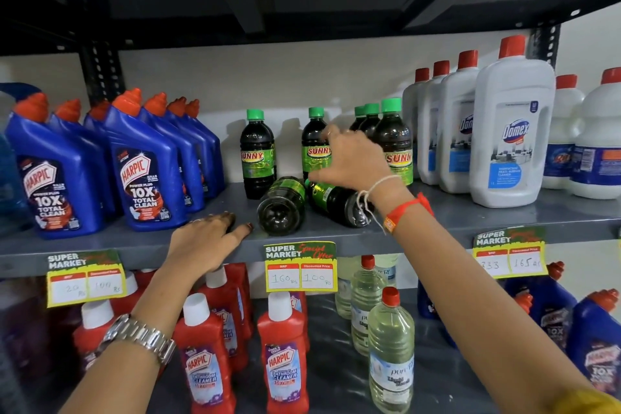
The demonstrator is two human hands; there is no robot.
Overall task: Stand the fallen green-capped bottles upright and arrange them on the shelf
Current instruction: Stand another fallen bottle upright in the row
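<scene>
The right hand (349, 158) is seen spread, fingers loosely apart, laid against the label of an upright green-capped bottle (314, 144) near the middle of the shelf (470, 215); whether the bottle is actually gripped cannot be told, since the palm hides the contact. The thumb is pointed down toward a fallen green-capped bottle (339, 203) lying on its side directly under the wrist. A second fallen bottle (282, 205) is found just beside it, base turned toward the front edge of the shelf. The left hand (206, 240) is laid flat and empty on the front edge, fingers extended, near that second bottle. One more upright bottle (257, 155) is noted left of centre, and a row of three (395, 141) to the right. Blue Harpic bottles (141, 161) are ranged toward the left end, white Domex bottles (510, 131) toward the right end.
</scene>
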